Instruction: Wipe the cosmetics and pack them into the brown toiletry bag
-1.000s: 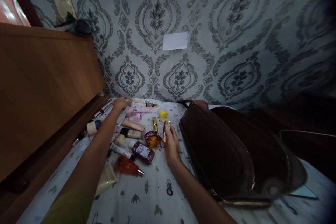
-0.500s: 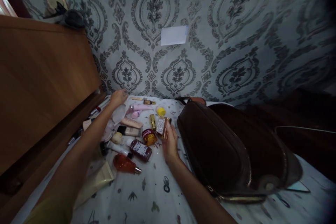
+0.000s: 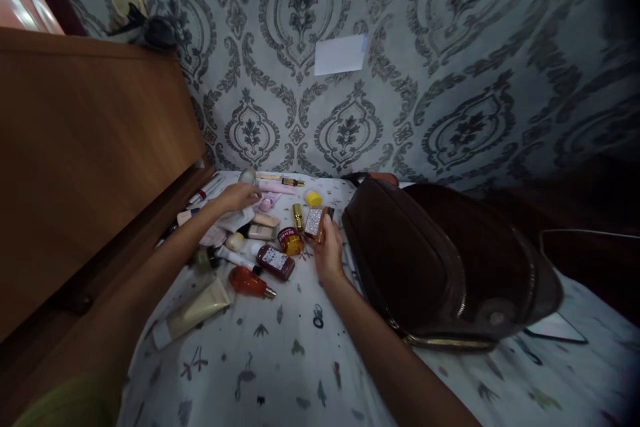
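Observation:
My right hand (image 3: 329,250) is closed around a small box-shaped item with a glittery silver face (image 3: 315,221) and gold-orange sides, held just above the bed sheet. My left hand (image 3: 241,197) reaches over the cosmetics, palm down, fingers loosely bent and apart, with nothing visible in them. Its fingertips are beside a long pink tube (image 3: 277,187) and a small pink-purple item (image 3: 267,203). Behind it sits a greyish round item (image 3: 247,176). Close to my right hand are a gold lipstick-like tube (image 3: 297,216), a red-and-amber jar (image 3: 290,241) and a yellow item (image 3: 313,198).
A dark brown bag (image 3: 405,267) lies on the right. Nearer me are a dark red bottle (image 3: 276,261), an orange-red bottle (image 3: 250,281) and a large cream tube (image 3: 197,310). A wooden cabinet (image 3: 95,147) borders the left; the patterned wall (image 3: 300,107) stands behind.
My left hand has moved right and towards me, away from the back edge; the greyish round item now shows where it was. My right hand keeps hold of the glittery item. The view has shifted slightly.

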Available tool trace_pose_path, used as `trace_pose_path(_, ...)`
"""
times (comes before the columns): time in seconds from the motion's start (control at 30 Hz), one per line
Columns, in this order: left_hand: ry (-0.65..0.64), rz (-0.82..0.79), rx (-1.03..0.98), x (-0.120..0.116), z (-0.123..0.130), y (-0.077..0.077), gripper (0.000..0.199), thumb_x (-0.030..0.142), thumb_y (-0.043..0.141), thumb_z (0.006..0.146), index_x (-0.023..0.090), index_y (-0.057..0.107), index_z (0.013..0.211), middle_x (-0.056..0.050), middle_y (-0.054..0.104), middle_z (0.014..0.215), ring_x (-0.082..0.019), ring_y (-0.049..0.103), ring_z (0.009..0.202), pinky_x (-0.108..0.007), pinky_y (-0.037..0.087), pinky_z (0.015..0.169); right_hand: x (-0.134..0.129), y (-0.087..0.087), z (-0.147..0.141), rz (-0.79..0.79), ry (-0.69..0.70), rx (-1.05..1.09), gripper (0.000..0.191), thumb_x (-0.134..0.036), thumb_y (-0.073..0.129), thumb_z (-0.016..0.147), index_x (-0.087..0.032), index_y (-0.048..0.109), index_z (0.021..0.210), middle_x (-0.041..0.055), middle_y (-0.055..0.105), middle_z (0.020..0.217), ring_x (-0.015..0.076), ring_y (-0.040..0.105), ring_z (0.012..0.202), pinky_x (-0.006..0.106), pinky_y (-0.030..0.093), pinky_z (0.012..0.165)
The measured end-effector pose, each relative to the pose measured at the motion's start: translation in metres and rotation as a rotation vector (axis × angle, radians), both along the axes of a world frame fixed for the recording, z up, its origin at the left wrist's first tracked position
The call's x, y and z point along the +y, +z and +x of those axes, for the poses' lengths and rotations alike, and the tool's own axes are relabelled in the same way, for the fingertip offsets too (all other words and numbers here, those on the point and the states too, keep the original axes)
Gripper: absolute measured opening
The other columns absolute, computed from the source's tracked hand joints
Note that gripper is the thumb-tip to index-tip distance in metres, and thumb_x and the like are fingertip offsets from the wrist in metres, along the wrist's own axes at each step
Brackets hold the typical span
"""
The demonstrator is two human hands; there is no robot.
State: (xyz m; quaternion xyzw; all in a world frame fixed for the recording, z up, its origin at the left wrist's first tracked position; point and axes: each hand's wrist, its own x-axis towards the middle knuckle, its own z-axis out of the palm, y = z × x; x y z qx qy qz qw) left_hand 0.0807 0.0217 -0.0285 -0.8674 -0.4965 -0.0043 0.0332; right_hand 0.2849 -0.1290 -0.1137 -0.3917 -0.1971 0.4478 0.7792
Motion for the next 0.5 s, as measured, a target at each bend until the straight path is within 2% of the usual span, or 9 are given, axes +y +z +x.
trace_pose_path(0.13,0.073,0.0,0.025,-0.022,-0.021,0.003,0.033,0.038,0.06,0.094,0.015,0.063,0.117,-0.01,0.065,0.12,-0.024,0.064,0.107,-0.048,0.052,0.094,-0.001,0.001,-0.001,0.002,0.001,0.025,0.04,-0.055,0.072,0.069,-0.022,0.064,0.089,0.0002,0.068,0.092,0.0163,0.061,0.083,0.028,0.05,0.069)
trace_pose_path(0.23,0.079,0.054,-0.022,-0.05,-0.019,0.01,0.032,0.035,0.051,0.097,0.015,0.064,0.119,-0.013,0.067,0.118,-0.028,0.063,0.112,-0.046,0.049,0.094,0.0,-0.001,-0.001,0.012,-0.003,0.04,0.041,-0.054,0.069,0.07,-0.021,0.065,0.093,0.0021,0.068,0.098,0.017,0.061,0.086,0.029,0.051,0.068)
trace_pose_path(0.27,0.045,0.059,-0.043,-0.063,-0.013,0.011,0.033,0.033,0.047,0.099,0.016,0.065,0.12,-0.014,0.068,0.118,-0.029,0.063,0.113,-0.043,0.049,0.093,0.0,-0.001,-0.001,0.013,-0.007,0.04,0.041,-0.054,0.069,0.071,-0.021,0.066,0.094,0.0024,0.068,0.099,0.017,0.062,0.085,0.029,0.051,0.067)
trace_pose_path(0.33,-0.081,0.029,-0.078,-0.094,0.005,0.01,0.036,0.04,0.042,0.099,0.024,0.063,0.125,-0.008,0.07,0.117,-0.026,0.065,0.108,-0.037,0.049,0.089,0.001,-0.003,-0.001,0.016,-0.014,0.032,0.04,-0.053,0.068,0.071,-0.021,0.066,0.095,0.0022,0.069,0.098,0.017,0.062,0.084,0.028,0.051,0.065)
trace_pose_path(0.4,-0.194,-0.005,-0.093,-0.124,0.027,0.003,0.039,0.052,0.05,0.094,0.03,0.063,0.124,-0.005,0.071,0.113,-0.026,0.066,0.105,-0.037,0.049,0.089,0.001,-0.004,0.0,0.024,-0.008,0.023,0.04,-0.054,0.068,0.072,-0.021,0.067,0.094,0.0016,0.069,0.095,0.0173,0.063,0.083,0.028,0.051,0.064)
trace_pose_path(0.47,-0.227,-0.016,-0.102,-0.144,0.047,-0.007,0.041,0.054,0.059,0.088,0.031,0.064,0.122,-0.007,0.071,0.11,-0.03,0.066,0.102,-0.04,0.049,0.087,0.001,-0.005,0.0,0.03,0.007,0.018,0.039,-0.054,0.068,0.072,-0.022,0.067,0.094,0.0011,0.07,0.093,0.0176,0.064,0.082,0.028,0.051,0.064)
trace_pose_path(0.5,-0.192,-0.019,-0.13,-0.149,0.054,-0.011,0.039,0.051,0.06,0.087,0.031,0.065,0.12,-0.008,0.071,0.109,-0.03,0.066,0.1,-0.041,0.049,0.086,0.001,-0.006,0.0,0.035,0.012,0.017,0.039,-0.054,0.068,0.073,-0.022,0.067,0.094,0.0011,0.071,0.093,0.0177,0.065,0.083,0.027,0.051,0.064)
